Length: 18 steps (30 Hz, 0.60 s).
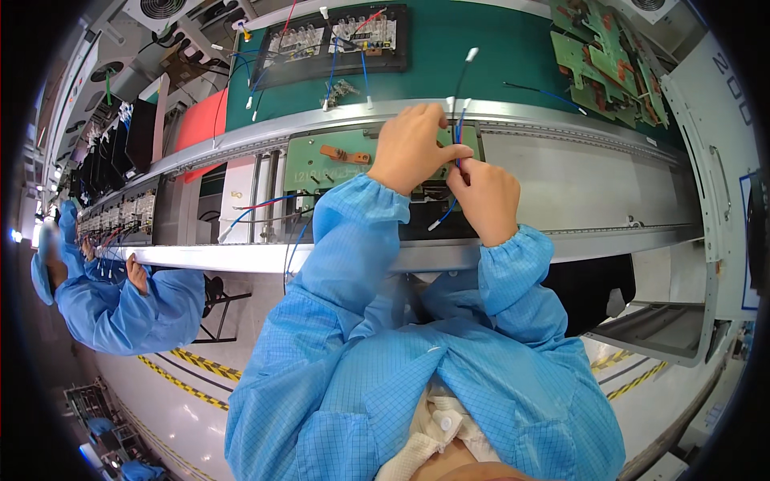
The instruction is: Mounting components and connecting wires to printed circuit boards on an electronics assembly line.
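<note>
Along the counter [609,244] of a long assembly line, we see a green conveyor belt [481,48] on the far side and a striped floor near us. Two black trays [337,40] of parts ride the belt; one co-worker [120,305] in blue works at left. Our two hands meet over a green circuit board [337,160]. The left hand [413,148] and right hand [485,196] each pinch shut on the thin blue and black wires [459,132], held upright between them.
</note>
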Motion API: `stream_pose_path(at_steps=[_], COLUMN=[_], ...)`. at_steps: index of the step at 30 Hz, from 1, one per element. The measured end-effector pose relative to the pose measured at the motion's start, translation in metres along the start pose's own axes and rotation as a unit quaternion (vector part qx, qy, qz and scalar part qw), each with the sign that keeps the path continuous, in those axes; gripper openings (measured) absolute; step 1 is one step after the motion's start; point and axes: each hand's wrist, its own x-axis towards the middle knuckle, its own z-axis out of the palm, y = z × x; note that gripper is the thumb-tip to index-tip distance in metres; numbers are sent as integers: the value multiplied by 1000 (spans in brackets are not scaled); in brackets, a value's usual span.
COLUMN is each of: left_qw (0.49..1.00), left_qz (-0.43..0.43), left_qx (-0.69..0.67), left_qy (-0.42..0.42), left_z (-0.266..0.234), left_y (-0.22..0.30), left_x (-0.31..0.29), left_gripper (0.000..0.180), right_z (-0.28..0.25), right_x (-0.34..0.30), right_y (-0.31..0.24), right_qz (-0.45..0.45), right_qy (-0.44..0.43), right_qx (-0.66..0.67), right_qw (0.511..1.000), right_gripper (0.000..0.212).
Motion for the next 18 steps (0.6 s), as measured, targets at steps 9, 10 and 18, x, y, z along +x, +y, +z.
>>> stream_pose_path(at_steps=[9, 10, 18], left_qw=[969, 958, 958], left_qz=[-101, -132, -127], left_qx=[210, 224, 194], left_qy=[-82, -120, -166], left_z=[-6, -8, -1], left_y=[6, 7, -5], left_x=[16, 16, 4], left_gripper=[64, 64, 53], right_z=[1, 2, 22], right_x=[12, 11, 15], right_y=[-2, -3, -13], right_qz=[-81, -103, -140], right_qy=[-44, -50, -67], right_qx=[-173, -197, -240], right_qw=[981, 974, 958], right_gripper=[21, 21, 18])
